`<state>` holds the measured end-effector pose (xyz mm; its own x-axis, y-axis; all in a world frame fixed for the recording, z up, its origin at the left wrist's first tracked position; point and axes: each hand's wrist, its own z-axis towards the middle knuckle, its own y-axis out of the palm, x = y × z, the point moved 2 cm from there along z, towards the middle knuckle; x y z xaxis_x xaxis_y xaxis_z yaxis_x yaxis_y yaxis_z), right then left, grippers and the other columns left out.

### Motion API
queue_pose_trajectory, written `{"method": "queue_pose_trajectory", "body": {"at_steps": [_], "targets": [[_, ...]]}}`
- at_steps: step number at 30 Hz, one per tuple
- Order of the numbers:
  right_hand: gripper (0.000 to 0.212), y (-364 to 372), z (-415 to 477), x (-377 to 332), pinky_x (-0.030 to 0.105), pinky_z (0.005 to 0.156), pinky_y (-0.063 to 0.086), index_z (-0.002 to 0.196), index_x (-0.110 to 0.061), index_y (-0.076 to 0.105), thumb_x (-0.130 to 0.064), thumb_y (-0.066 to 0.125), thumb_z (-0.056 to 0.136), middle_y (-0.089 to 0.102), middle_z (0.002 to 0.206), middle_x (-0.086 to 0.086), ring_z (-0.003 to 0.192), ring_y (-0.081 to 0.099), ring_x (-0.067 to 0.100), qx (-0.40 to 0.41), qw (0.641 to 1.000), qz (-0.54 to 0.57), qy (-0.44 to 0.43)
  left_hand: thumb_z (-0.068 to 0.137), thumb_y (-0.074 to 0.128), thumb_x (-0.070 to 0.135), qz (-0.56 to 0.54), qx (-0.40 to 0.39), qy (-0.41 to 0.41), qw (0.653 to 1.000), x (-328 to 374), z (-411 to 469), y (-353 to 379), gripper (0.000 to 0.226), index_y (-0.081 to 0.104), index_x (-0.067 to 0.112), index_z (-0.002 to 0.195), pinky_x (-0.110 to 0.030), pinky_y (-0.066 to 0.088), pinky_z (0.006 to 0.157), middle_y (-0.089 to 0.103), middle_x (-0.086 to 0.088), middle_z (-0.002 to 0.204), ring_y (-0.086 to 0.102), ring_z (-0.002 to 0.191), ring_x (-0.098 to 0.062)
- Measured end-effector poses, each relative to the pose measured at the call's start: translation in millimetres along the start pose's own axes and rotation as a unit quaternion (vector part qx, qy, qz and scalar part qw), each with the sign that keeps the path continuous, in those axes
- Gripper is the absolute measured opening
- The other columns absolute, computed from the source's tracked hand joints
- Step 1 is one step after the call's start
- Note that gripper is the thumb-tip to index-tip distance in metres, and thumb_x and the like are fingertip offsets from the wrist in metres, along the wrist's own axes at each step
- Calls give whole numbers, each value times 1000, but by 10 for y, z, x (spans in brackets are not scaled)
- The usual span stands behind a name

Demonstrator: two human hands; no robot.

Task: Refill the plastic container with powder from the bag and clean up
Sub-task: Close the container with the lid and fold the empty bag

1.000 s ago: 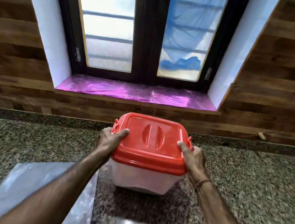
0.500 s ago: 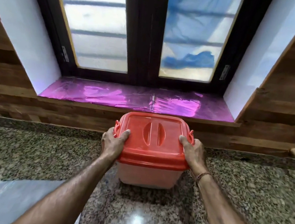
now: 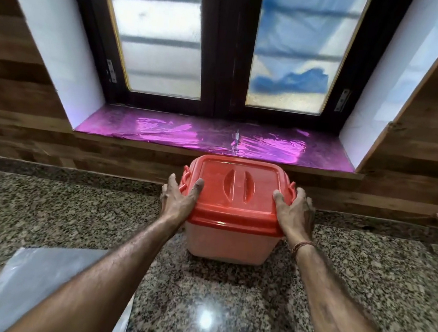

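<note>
Gripping the plastic container (image 3: 230, 245) from both sides, the left hand (image 3: 178, 202) and the right hand (image 3: 292, 215) are clamped on its red lid (image 3: 236, 195). Each thumb is laid on the lid's top and the fingers are curled round its rim. The container is held upright and closed near the back edge of the counter (image 3: 70, 217), below the window sill (image 3: 161, 132). Whether its base touches the counter cannot be told. A flattened bag (image 3: 41, 279) is seen at the counter's near left corner, partly covered by the left forearm.
</note>
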<state>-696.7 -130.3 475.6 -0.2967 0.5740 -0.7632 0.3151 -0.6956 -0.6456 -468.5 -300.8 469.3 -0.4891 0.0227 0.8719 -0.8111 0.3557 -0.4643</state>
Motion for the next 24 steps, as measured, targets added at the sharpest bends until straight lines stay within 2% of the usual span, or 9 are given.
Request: {"method": "queue_pose_trajectory", "body": {"at_steps": [2, 6, 9, 11, 13, 15, 18, 20, 24], "targets": [[80, -5, -222, -124, 47, 112, 36, 153, -11, 41, -62, 53, 92, 43, 152, 21, 138, 43, 39, 49, 996, -38, -65, 60, 38, 103, -1, 3, 25, 1000, -88, -187, -97, 130, 6, 29, 163, -65, 34, 113, 21, -15, 166, 30, 149, -37], [79, 224, -896, -353, 54, 125, 7, 157, -14, 37, -60, 47, 94, 27, 167, 17, 156, 20, 35, 101, 974, -88, -182, 71, 42, 95, 31, 13, 20, 999, -587, -473, -458, 116, 21, 24, 160, -53, 40, 113, 38, -12, 156, 42, 140, -30], [69, 441, -1469, -555, 50, 126, 12, 151, -13, 47, -49, 59, 94, 38, 161, 18, 153, 29, 37, 125, 952, -82, -266, 76, 48, 88, 89, 23, -2, 996, -1114, -610, -864, 103, 34, 23, 154, -51, 43, 109, 44, -11, 151, 46, 136, -31], [62, 708, -1817, -647, 47, 122, 30, 145, -12, 52, -41, 66, 91, 47, 151, 16, 142, 42, 36, 84, 949, -61, -298, 78, 49, 86, 120, 39, -25, 992, -1485, -684, -1202, 99, 37, 22, 152, -52, 42, 109, 45, -10, 152, 45, 137, -32], [61, 1077, -2222, -662, 42, 108, 44, 141, -12, 53, -36, 72, 88, 51, 141, 12, 128, 52, 31, -24, 960, -33, -279, 80, 53, 83, 148, 59, -63, 985, -1885, -789, -1609, 98, 36, 21, 153, -52, 39, 112, 43, -10, 154, 40, 140, -33], [67, 1428, -2633, -556, 39, 99, 47, 145, -12, 48, -41, 72, 89, 49, 142, 12, 128, 53, 32, -130, 968, -48, -211, 83, 59, 76, 189, 69, -96, 975, -2272, -897, -1979, 95, 34, 18, 155, -52, 36, 112, 38, -11, 157, 36, 143, -35], [87, 1890, -3209, -345, 43, 110, 40, 157, -10, 31, -51, 68, 90, 32, 161, 15, 145, 37, 34, -237, 965, -96, -61, 81, 64, 75, 254, 80, -128, 955, -2756, -958, -2509, 101, 31, 15, 155, -54, 33, 112, 31, -13, 159, 32, 144, -38], [86, 2108, -3493, -261, 45, 109, 42, 150, -8, 36, -52, 72, 86, 37, 154, 18, 140, 42, 37, -256, 959, -121, 16, 76, 70, 73, 256, 72, -165, 950, -3029, -913, -2759, 108, 28, 13, 155, -54, 32, 113, 27, -18, 158, 31, 143, -40], [88, 2422, -3826, -224, 42, 100, 47, 144, -5, 40, -45, 83, 78, 38, 146, 17, 130, 50, 42, -254, 952, -140, 101, 74, 77, 65, 240, 19, -239, 941, -3510, -908, -3042, 121, 12, 13, 162, -53, 26, 119, 18, -21, 164, 24, 149, -43]]}}
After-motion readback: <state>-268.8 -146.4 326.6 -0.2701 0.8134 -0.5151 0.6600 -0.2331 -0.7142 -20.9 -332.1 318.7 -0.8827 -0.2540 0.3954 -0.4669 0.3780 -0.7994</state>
